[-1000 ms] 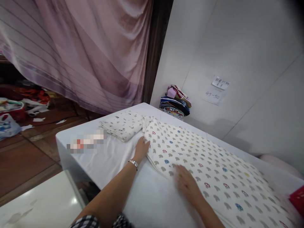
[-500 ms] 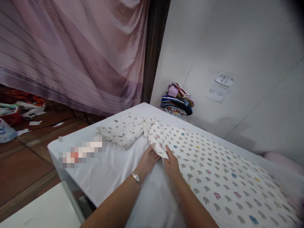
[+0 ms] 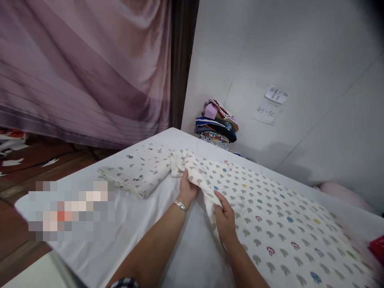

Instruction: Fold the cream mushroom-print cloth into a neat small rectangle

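Note:
A white cloth printed with grey and coloured mushrooms [image 3: 270, 216] spreads over the right side of a white-covered table [image 3: 126, 232]. My left hand [image 3: 189, 189] grips its near left edge, the thumb on top and the fingers tucked underneath. Farther along that same edge, my right hand [image 3: 225, 214] pinches the fabric between thumb and fingers. The edge is lifted and bunched between the hands. Left of it lies a folded white cloth with a dark leaf print [image 3: 138, 172], its right end touching the mushroom cloth.
A stack of folded fabrics [image 3: 216, 124] stands by the grey wall [image 3: 270, 48] behind the table. Paper notes [image 3: 267, 114] are stuck to that wall. A pink curtain [image 3: 90, 72] hangs at the left. Something red [image 3: 377, 248] shows at the right edge. One patch of the table is pixelated.
My left hand has shifted up along the cloth's edge, and my right hand has moved down and right. More of the edge is now lifted between them. The view has turned slightly right.

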Available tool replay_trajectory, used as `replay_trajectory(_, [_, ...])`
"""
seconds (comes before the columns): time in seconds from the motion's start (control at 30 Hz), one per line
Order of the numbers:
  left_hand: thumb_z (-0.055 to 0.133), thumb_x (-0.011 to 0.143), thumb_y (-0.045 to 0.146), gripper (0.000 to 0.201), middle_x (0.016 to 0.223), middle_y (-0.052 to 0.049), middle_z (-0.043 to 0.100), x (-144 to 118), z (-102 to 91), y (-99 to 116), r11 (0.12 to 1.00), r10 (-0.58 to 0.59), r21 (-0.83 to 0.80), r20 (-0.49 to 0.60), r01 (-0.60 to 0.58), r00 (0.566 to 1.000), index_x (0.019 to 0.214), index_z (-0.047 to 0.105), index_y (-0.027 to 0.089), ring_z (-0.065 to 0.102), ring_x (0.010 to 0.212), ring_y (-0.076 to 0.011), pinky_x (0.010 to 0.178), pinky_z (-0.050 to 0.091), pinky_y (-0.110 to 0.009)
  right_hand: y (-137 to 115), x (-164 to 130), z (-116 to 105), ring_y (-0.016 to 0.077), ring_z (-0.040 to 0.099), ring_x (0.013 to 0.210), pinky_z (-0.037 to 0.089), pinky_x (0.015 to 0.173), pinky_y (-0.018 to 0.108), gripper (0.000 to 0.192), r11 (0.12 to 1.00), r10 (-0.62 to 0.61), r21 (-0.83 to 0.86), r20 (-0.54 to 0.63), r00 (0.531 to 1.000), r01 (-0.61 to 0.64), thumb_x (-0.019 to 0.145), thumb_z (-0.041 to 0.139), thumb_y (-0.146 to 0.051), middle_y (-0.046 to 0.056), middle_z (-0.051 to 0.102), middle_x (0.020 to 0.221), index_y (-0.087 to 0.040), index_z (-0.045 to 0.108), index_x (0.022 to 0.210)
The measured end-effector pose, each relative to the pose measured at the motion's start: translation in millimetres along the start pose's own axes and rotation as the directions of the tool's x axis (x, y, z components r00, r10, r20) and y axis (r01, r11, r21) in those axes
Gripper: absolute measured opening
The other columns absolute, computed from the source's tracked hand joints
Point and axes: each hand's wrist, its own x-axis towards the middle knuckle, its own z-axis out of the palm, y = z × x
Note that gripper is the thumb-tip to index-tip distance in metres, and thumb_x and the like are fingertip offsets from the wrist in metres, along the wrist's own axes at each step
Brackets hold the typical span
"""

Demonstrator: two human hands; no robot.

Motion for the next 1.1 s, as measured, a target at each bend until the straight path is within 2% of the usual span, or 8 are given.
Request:
replay_trajectory(0.13, [0.060,0.075,0.021,0.052,0.111,-0.003,0.063,-3,29.2,25,0.854,0.414,0.319,0.063,-0.412,0.908,0.125,0.048,0.026,0.062,0.096,-0.0189,0.088,0.048,-0.035,8,-3,2,0.0142,0.058,0.059,0.049,0.056,0.026,0.044,0.997,-0.009,-0.079,0.113,0.994,0.018,0.084,0.043,-0.027,0.004,0.070,0.093,-0.021,0.057,0.125])
replay_trajectory(0.23, [0.057,0.075,0.016,0.045,0.113,-0.005,0.061,-25,36.1,46,0.224,0.626,0.682,0.446,-0.696,0.639,0.119,0.054,0.023,0.056,0.104,-0.0211,0.094,0.043,-0.037,6,-7,7,0.0183,0.063,0.085,0.050,0.081,0.033,0.043,0.968,-0.141,-0.164,0.269,0.953,0.189,0.083,0.043,-0.020,0.005,0.067,0.109,-0.022,0.059,0.122])
replay_trajectory(0.3, [0.052,0.074,0.011,0.044,0.111,-0.006,0.061,-48,23.5,50,-0.289,0.417,0.653,0.744,-0.700,0.522,0.116,0.058,0.023,0.052,0.106,-0.0230,0.092,0.043,-0.038,1,-10,9,0.0204,0.058,0.105,0.043,0.095,0.036,0.045,0.936,-0.186,-0.188,0.453,0.872,0.298,0.081,0.044,-0.016,0.005,0.062,0.120,-0.023,0.058,0.123])
replay_trajectory(0.4, [0.049,0.072,0.006,0.050,0.118,-0.006,0.057,-85,-14.9,43,-0.636,-0.061,0.410,0.818,-0.654,0.572,0.117,0.058,0.026,0.052,0.098,-0.0225,0.076,0.045,-0.033,-4,-14,12,0.0201,0.058,0.104,0.043,0.093,0.034,0.039,0.911,-0.157,-0.182,0.677,0.719,0.370,0.080,0.048,-0.016,0.005,0.065,0.112,-0.023,0.062,0.116])
replay_trajectory(0.5, [0.050,0.075,0.009,0.043,0.114,-0.006,0.058,-111,-53.7,32,-0.630,-0.304,0.333,0.726,-0.701,0.617,0.114,0.058,0.026,0.050,0.090,-0.0203,0.072,0.042,-0.031,-7,-17,9,0.0164,0.059,0.083,0.045,0.078,0.027,0.020,0.915,-0.128,-0.168,0.743,0.658,0.367,0.080,0.048,-0.015,0.002,0.068,0.084,-0.020,0.068,0.081])
replay_trajectory(0.67, [0.048,0.083,0.021,0.020,0.102,-0.005,0.059,-124,-81.1,23,-0.526,-0.349,0.385,0.716,-0.758,0.605,0.098,0.061,0.022,0.048,0.084,-0.0186,0.074,0.037,-0.033,-26,-7,0,0.0093,0.047,0.056,0.036,0.056,0.020,0.021,0.960,-0.038,-0.137,0.798,0.601,0.243,0.079,0.050,-0.016,-0.004,0.055,0.057,-0.018,0.061,0.062])
replay_trajectory(0.87, [0.052,0.082,0.027,0.012,0.098,-0.005,0.058,-125,-81.9,18,-0.542,-0.362,0.285,0.770,-0.790,0.526,0.089,0.061,0.021,0.046,0.084,-0.0193,0.076,0.033,-0.034,-66,43,29,0.0130,0.058,0.071,0.043,0.067,0.022,0.020,0.943,-0.159,-0.132,0.627,0.762,0.306,0.084,0.048,-0.023,-0.001,0.066,0.074,-0.020,0.067,0.080])
replay_trajectory(1.1, [0.049,0.085,0.030,0.014,0.090,-0.004,0.058,-125,-83.9,14,-0.557,-0.395,0.236,0.768,-0.796,0.504,0.081,0.059,0.021,0.046,0.078,-0.0178,0.072,0.031,-0.034,-67,118,139,0.0243,0.053,0.105,0.040,0.089,0.035,0.041,0.640,-0.031,-0.639,0.534,0.845,0.427,0.084,0.050,-0.044,0.012,0.060,0.115,-0.016,0.059,0.113])
